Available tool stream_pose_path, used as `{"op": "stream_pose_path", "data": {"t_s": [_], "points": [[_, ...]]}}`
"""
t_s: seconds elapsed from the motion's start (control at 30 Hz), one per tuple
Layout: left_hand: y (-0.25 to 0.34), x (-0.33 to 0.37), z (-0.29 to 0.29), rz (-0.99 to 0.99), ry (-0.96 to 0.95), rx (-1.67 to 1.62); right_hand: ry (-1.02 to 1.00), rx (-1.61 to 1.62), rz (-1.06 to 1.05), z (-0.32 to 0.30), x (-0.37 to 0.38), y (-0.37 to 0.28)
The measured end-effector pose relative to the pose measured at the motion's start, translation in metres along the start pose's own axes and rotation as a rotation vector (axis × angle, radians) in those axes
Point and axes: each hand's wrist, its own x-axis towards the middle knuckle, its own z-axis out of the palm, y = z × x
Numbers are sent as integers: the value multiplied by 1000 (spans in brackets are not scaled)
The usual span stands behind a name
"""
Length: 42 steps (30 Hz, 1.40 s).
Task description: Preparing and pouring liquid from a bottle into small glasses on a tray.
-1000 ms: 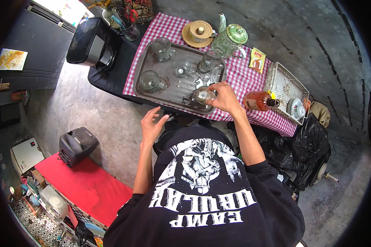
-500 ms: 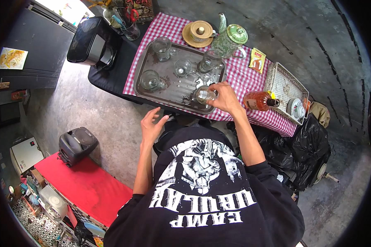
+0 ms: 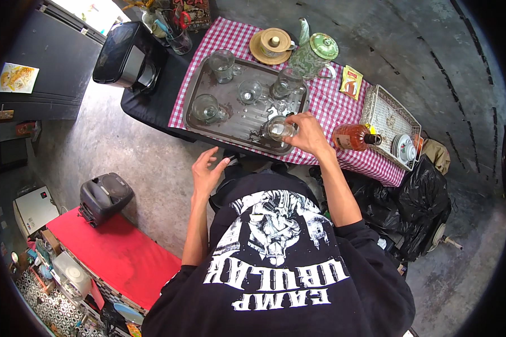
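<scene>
My right hand (image 3: 307, 135) has its fingers around a clear glass mug (image 3: 277, 128) at the near right corner of a dark metal tray (image 3: 236, 135). Several more glass mugs stand on the tray: one at the near left (image 3: 206, 107), one at the far left (image 3: 222, 65), one in the middle (image 3: 250, 91) and one at the far right (image 3: 285, 84). Wet patches show on the tray. My left hand (image 3: 207, 170) hangs in front of the table edge, fingers apart and nothing in it.
A bottle of amber liquid (image 3: 351, 137) stands right of my right hand, beside a wire basket (image 3: 388, 104) with stacked crockery. Behind the tray are a green teapot (image 3: 312, 56), a lidded brown cup (image 3: 274, 43) and a yellow packet (image 3: 351, 82). A black coffee maker (image 3: 130, 59) stands left.
</scene>
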Motion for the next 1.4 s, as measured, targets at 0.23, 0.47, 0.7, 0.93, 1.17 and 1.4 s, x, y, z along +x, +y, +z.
{"op": "stream_pose_path", "data": {"t_s": [0.23, 0.47, 0.7, 0.93, 1.17, 1.4], "points": [[-1, -1, 0, 0, 2, -6, 20, 27, -4, -1, -2, -2], [0, -2, -1, 3, -1, 3, 29, 54, -14, 0, -2, -1], [2, -1, 0, 3, -7, 0, 26, 42, -23, 0, -2, 0], [3, 2, 1, -1, -14, 4, 38, 37, -36, 0, 0, 1], [7, 4, 1, -7, -14, -3, 28, 36, -39, -1, 3, 1], [6, 6, 1, 0, -14, 9, 12, 34, -5, -1, 5, 1]]}}
